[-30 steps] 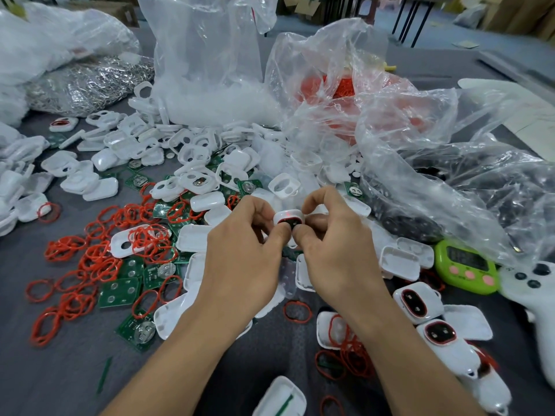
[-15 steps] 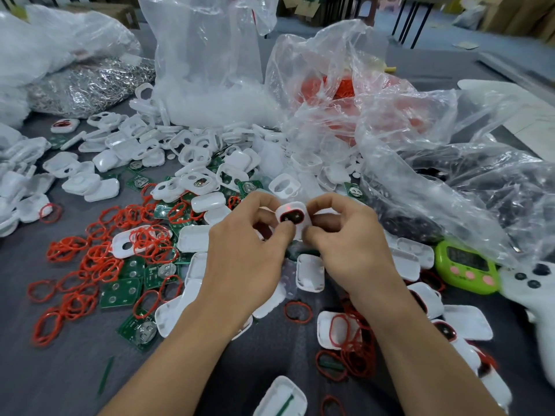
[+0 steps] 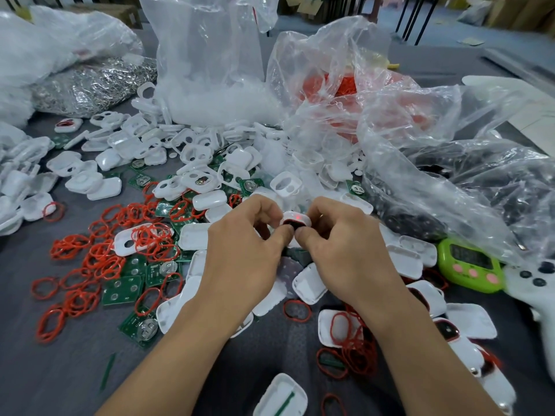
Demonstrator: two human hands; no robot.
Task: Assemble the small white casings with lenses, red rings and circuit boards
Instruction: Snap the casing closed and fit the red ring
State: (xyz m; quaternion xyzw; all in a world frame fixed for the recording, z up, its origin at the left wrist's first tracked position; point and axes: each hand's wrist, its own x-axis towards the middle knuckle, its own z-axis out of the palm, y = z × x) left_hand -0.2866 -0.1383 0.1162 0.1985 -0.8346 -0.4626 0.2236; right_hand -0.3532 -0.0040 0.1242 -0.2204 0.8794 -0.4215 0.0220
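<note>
- The small white casing (image 3: 295, 219) is held up above the grey table (image 3: 60, 370), in the middle of the view, exactly between the two hands. Both hands are equally near to it.
- Its long axis goes about from left to right, from one hand to the other. The face with the dark window and the red ring points upward and a little toward the person. A small red glow shows on it.
- The left hand (image 3: 240, 250) is closed on the left end. The thumb presses on the near edge and the other fingers curl behind the casing.
- The right hand (image 3: 345, 244) pinches the right end in the same way, thumb in front and fingers curled at the back. The two thumb tips lie just beside each other.
- I judge that the parts are being pressed together. The next move needs an even squeeze from both sides, so that the casing does not tilt.
- Loose red rings (image 3: 99, 259) and green circuit boards (image 3: 121, 291) lie on the table at the left, nearer to the left hand.
</note>
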